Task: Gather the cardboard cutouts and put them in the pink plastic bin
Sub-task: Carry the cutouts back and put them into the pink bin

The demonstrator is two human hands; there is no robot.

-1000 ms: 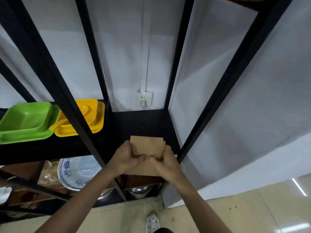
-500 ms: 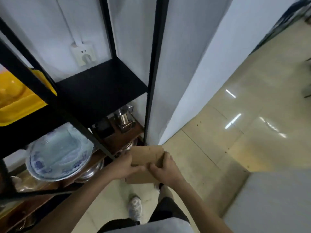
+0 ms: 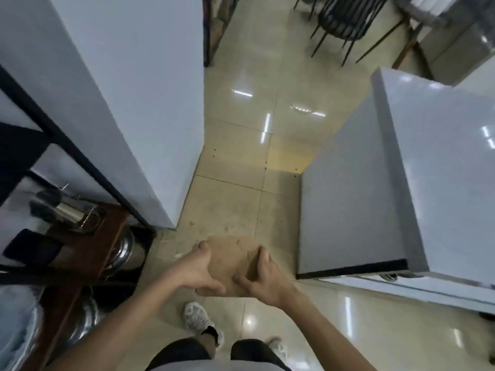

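Left hand point(image 3: 199, 271) and right hand point(image 3: 263, 277): both clamped on one stack of cardboard cutouts point(image 3: 231, 263), thumbs on the top face, fingers curled around the left and right edges, the stack carried flat at about waist level above the tiled floor point(image 3: 241, 167). Cutouts: brown, blurred, with thin cut lines showing on the top sheet; how many sheets lie in the stack cannot be told. Pink plastic bin: not in view. Surroundings: a white wall corner point(image 3: 134, 103) to the left, a black metal rack point(image 3: 67, 145) with steel pots point(image 3: 126, 250) and a brown wooden shelf point(image 3: 88, 245) at lower left, a white cabinet point(image 3: 401, 196) close on the right, a dark wire chair point(image 3: 342, 17) far ahead. One sneaker point(image 3: 197, 317) is planted below the stack. Step in hand, as judged: carrying, with delivery not yet done. Risks: loose sheets could slide out of the stack if the edge grip slackens or the stack tilts; the passage between wall corner and cabinet looks narrow, so an elbow or the stack itself could clip either side; the glossy tiles may be slippery underfoot.
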